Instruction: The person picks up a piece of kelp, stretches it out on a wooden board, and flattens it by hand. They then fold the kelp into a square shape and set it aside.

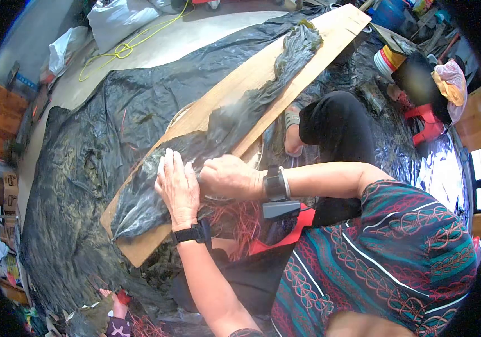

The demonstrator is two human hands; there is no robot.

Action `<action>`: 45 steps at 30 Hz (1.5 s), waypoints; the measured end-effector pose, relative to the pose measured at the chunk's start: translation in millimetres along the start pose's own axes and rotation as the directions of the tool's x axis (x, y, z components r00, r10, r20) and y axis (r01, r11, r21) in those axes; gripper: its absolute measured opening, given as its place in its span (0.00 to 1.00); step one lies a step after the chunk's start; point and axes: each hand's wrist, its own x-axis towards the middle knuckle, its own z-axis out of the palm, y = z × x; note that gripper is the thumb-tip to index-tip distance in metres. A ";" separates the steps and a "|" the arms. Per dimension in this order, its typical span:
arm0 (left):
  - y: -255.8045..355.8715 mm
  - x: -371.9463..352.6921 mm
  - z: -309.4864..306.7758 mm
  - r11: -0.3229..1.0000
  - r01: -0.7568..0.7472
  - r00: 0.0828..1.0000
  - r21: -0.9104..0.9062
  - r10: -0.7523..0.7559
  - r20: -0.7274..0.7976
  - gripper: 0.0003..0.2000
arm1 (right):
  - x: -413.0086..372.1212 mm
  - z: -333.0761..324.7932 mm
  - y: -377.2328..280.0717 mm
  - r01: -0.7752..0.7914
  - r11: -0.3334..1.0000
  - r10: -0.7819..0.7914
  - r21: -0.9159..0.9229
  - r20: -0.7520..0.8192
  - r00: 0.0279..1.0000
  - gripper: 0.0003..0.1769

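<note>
A long, dark, wet-looking sheet of what appears to be kelp [235,118] lies along a wooden board [339,33]. My left hand [177,182] rests flat on the kelp near the board's lower end, fingers stretched out and side by side. Right beside it, my right hand [232,177] is closed in a fist at the kelp's near edge. What that fist holds, if anything, is hidden by the fingers. Part of a round woven rim [178,115] shows beneath the board.
Black plastic sheeting [139,101] covers the floor. Red strings [235,224] lie below my hands. A bent leg in black trousers [339,123] is beyond my right arm. Another person's limb [119,306] shows at lower left. A yellow cord [122,51] and white sacks [119,22] lie behind.
</note>
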 end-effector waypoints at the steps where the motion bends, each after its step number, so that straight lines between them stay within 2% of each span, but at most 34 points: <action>1: 0.4 -0.6 1.6 1.000 0.000 1.000 0.023 0.000 -0.005 0.25 | -2.2 2.9 -0.2 -0.012 0.999 0.011 0.037 0.010 1.000 0.08; 4: 1.9 -4.7 11.1 0.995 -0.001 0.998 0.100 0.007 -0.063 0.25 | 1.3 1.1 3.4 -0.028 0.996 0.026 0.085 0.029 0.999 0.09; 6: 1.2 -5.2 16.8 0.990 0.005 0.997 0.142 0.006 -0.073 0.26 | 10.9 -14.1 9.7 0.081 0.992 -0.100 0.099 0.211 0.972 0.08; 7: -0.3 -5.2 20.4 0.985 0.005 0.996 0.172 0.011 -0.090 0.26 | 11.8 -25.9 11.0 0.065 0.993 -0.081 0.097 0.174 0.981 0.08; 8: -1.2 -5.0 22.9 0.980 0.007 0.994 0.200 0.015 -0.107 0.26 | 13.1 -32.4 15.8 0.059 0.987 -0.058 0.149 -0.011 0.998 0.07; 12: -0.6 -7.4 23.2 0.977 -0.010 0.991 0.213 0.039 -0.132 0.27 | 33.6 -62.2 57.7 -0.057 0.997 0.039 -0.055 -0.279 0.960 0.08; 13: -0.1 -8.2 22.6 0.977 -0.007 0.990 0.213 0.036 -0.133 0.27 | 39.6 -65.1 70.9 -0.081 0.994 0.061 -0.076 -0.233 0.971 0.13; 14: 0.9 -8.5 21.4 0.977 -0.007 0.991 0.212 0.035 -0.128 0.27 | 43.2 -63.7 77.6 -0.079 0.994 0.060 -0.076 -0.232 0.971 0.13; 16: 1.9 -8.2 21.6 0.977 -0.007 0.992 0.213 0.034 -0.122 0.28 | 51.2 -56.3 88.1 -0.079 0.930 0.066 -0.359 -0.048 0.997 0.16; 17: 0.8 -8.7 23.0 0.976 -0.015 0.991 0.217 0.043 -0.125 0.28 | 57.9 -53.7 86.8 -0.135 0.905 0.192 -0.404 0.103 0.976 0.25; 18: 0.3 -9.1 23.3 0.975 -0.021 0.991 0.223 0.050 -0.124 0.29 | 63.3 -52.5 86.1 -0.134 0.907 0.191 -0.399 0.105 0.976 0.25; 20: -0.4 -9.1 23.4 0.972 -0.020 0.992 0.233 0.048 -0.115 0.29 | 71.0 -50.5 84.9 -0.177 0.923 0.265 -0.343 0.229 0.937 0.24; 21: -0.2 -8.9 23.6 0.971 -0.022 0.993 0.238 0.050 -0.110 0.30 | 73.5 -48.0 88.2 -0.182 0.953 0.241 -0.242 0.242 0.940 0.23; 22: 0.0 -9.3 23.7 0.971 -0.019 0.993 0.238 0.045 -0.106 0.30 | 77.1 -46.8 90.3 -0.182 0.954 0.241 -0.238 0.247 0.939 0.23; 24: 0.9 -9.1 21.8 0.973 -0.012 0.994 0.230 0.035 -0.099 0.30 | 88.0 -47.0 90.7 -0.252 0.965 0.255 -0.071 0.471 0.844 0.22; 26: 1.3 -9.2 21.9 0.974 -0.012 0.995 0.225 0.034 -0.096 0.30 | 92.4 -46.1 91.5 -0.263 0.961 0.270 -0.086 0.500 0.822 0.22; 28: 1.4 -9.9 22.2 0.975 -0.007 0.995 0.221 0.029 -0.094 0.30 | 91.5 -43.5 91.6 -0.202 0.979 0.171 0.020 0.451 0.876 0.12; 29: 3.2 -9.8 21.6 0.974 -0.005 0.995 0.227 0.027 -0.093 0.30 | 91.4 -41.1 90.4 -0.201 0.979 0.169 0.022 0.454 0.875 0.12; 31: 2.0 -10.5 23.3 0.973 0.000 0.996 0.232 0.022 -0.090 0.30 | 90.2 -34.5 86.5 -0.198 0.975 0.218 -0.097 0.299 0.929 0.09; 32: 1.3 -9.9 24.3 0.972 -0.003 0.995 0.234 0.025 -0.092 0.30 | 90.4 -31.6 86.1 -0.199 0.975 0.218 -0.096 0.302 0.928 0.09; 34: 0.4 -9.7 26.0 0.972 -0.006 0.995 0.237 0.029 -0.094 0.31 | 93.5 -25.4 85.6 0.009 0.977 0.017 -0.214 0.117 0.993 0.07; 35: 1.0 -9.8 25.9 0.975 -0.008 0.994 0.221 0.032 -0.105 0.31 | 99.9 -31.5 77.6 0.003 0.955 0.074 -0.296 0.249 0.966 0.07; 38: 3.9 -8.5 26.2 0.980 0.005 0.993 0.197 0.018 -0.113 0.32 | 108.6 -26.7 71.8 0.065 0.923 0.034 -0.379 0.248 0.968 0.08; 39: 5.4 -8.3 26.1 0.982 0.018 0.994 0.188 0.003 -0.113 0.32 | 106.5 -23.5 72.3 0.064 0.925 0.035 -0.375 0.251 0.967 0.08; 41: 8.2 -8.3 24.4 0.979 0.012 0.993 0.203 0.012 -0.117 0.31 | 100.9 -14.8 76.4 -0.068 0.961 0.115 -0.269 0.162 0.980 0.09; 45: 11.2 -7.4 21.2 0.967 0.004 0.994 0.253 0.024 -0.106 0.29 | 99.1 -11.0 78.0 -0.112 0.961 0.145 -0.251 0.117 0.982 0.10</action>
